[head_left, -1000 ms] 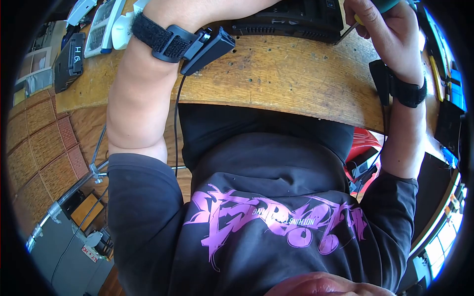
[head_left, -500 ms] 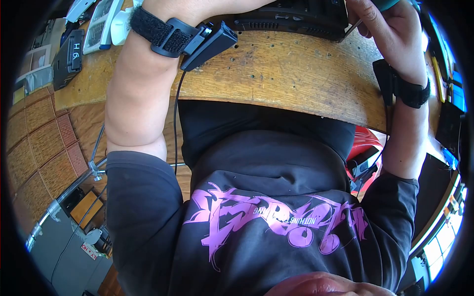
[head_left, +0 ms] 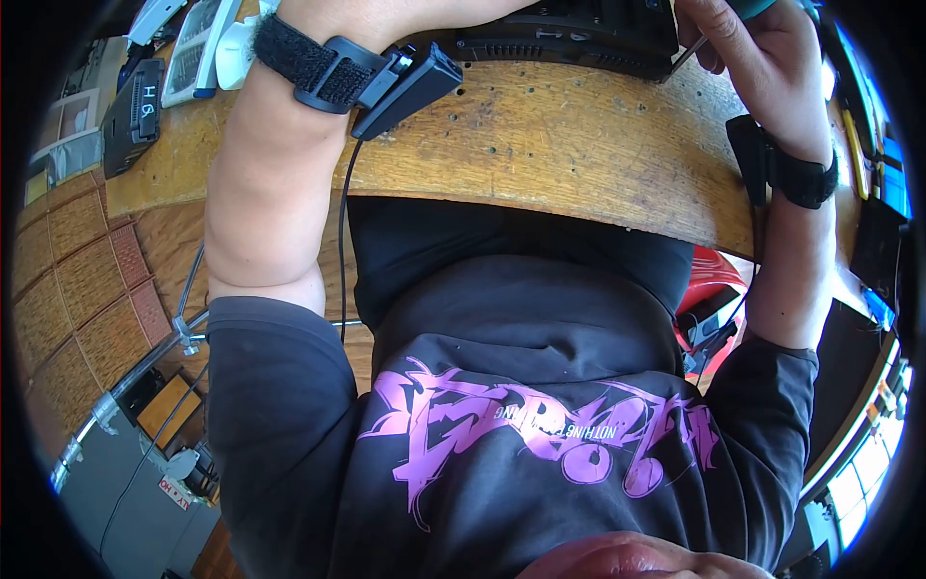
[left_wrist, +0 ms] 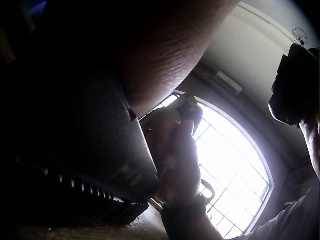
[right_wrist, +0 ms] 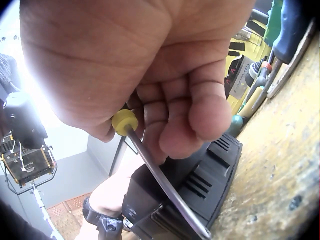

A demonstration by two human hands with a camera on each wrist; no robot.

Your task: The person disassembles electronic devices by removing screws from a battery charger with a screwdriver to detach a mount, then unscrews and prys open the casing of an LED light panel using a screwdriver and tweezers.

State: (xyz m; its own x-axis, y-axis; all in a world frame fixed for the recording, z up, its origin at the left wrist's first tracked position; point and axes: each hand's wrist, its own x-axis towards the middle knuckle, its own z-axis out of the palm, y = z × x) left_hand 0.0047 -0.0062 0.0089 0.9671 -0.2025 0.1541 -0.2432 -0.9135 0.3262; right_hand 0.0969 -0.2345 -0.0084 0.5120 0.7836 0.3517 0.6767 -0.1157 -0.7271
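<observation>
A black slotted casing point(head_left: 569, 43) point(left_wrist: 95, 145) point(right_wrist: 200, 185) lies on the wooden bench at the top of the head view. The right hand point(head_left: 772, 72) point(right_wrist: 165, 75) grips a screwdriver whose teal handle point(head_left: 755, 8) is mostly covered; its yellow collar point(right_wrist: 125, 123) and metal shaft point(right_wrist: 165, 180) show in the right wrist view. The shaft slants down beside the casing's near right corner; I cannot tell whether its tip touches anything. The left hand point(left_wrist: 170, 60) is over the casing, its fingers hidden in the left wrist view and beyond the head view's top edge.
Another black box point(head_left: 133, 116) stands at the bench's left end, near a pale organiser tray point(head_left: 198, 58). Blue and green handled tools point(right_wrist: 295, 30) lie beyond the casing in the right wrist view. A cable point(head_left: 345, 251) hangs from the left wrist camera over the bench edge point(head_left: 540, 201).
The right hand has shifted slightly down and right in the head view, and the yellow collar seen there earlier is now hidden. The casing appears slightly farther right. The left arm has barely moved.
</observation>
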